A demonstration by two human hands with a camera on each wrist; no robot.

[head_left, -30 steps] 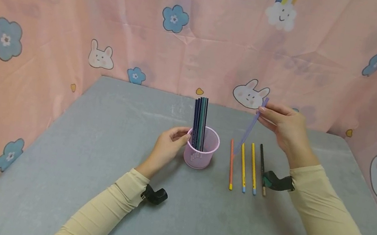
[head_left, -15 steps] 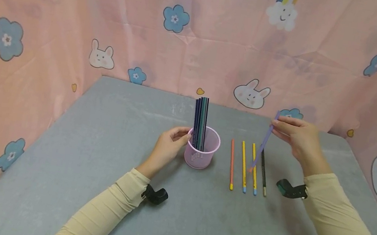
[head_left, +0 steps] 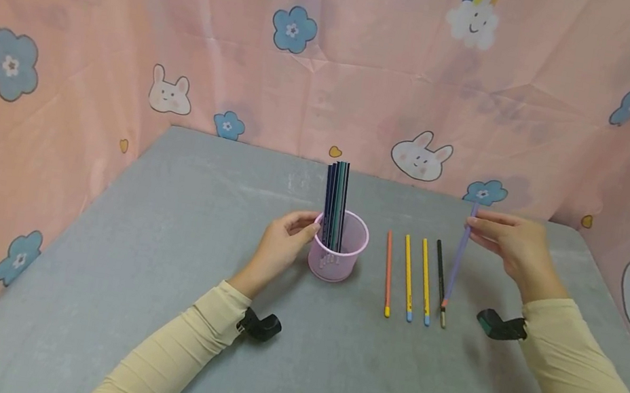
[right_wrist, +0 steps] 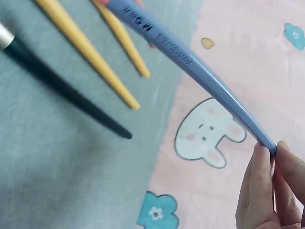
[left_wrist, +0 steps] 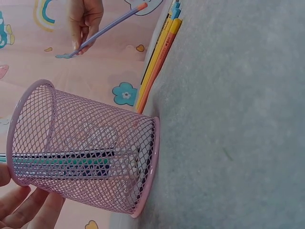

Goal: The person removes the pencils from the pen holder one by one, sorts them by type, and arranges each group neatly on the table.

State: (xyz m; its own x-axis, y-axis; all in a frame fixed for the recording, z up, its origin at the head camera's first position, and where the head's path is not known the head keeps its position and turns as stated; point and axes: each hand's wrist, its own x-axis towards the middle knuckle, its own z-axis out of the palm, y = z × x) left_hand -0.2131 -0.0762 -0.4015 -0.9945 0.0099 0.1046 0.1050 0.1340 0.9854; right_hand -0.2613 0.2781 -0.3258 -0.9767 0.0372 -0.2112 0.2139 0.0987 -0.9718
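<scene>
Between thumb and fingers, my right hand (head_left: 514, 245) pinches a purple pencil (head_left: 459, 257) by its far end. The pencil's orange tip hangs down and overlaps the lower part of a black pencil (head_left: 440, 271) in the head view. My left hand (head_left: 283, 243) holds the rim of a pink mesh pencil cup (left_wrist: 90, 124), thumb at the edge and fingers outside. Several dark and green pencils (head_left: 334, 206) stand in the cup, leaning to its left side. An orange pencil (head_left: 388, 270) and two yellow pencils, the left yellow pencil (head_left: 408, 273) and the right yellow pencil (head_left: 426, 276), lie beside the black one.
The grey tabletop (head_left: 196, 205) stretches out on all sides of the cup. A pink curtain (head_left: 356, 93) with rabbits and flowers rises behind the table and along both sides. Each wrist wears a black camera, such as the left wrist camera (head_left: 260, 327).
My right hand has carried the purple pencil rightward and somewhat lower, from above the orange pencil to beside the black one. The left hand and the cup have stayed in place.
</scene>
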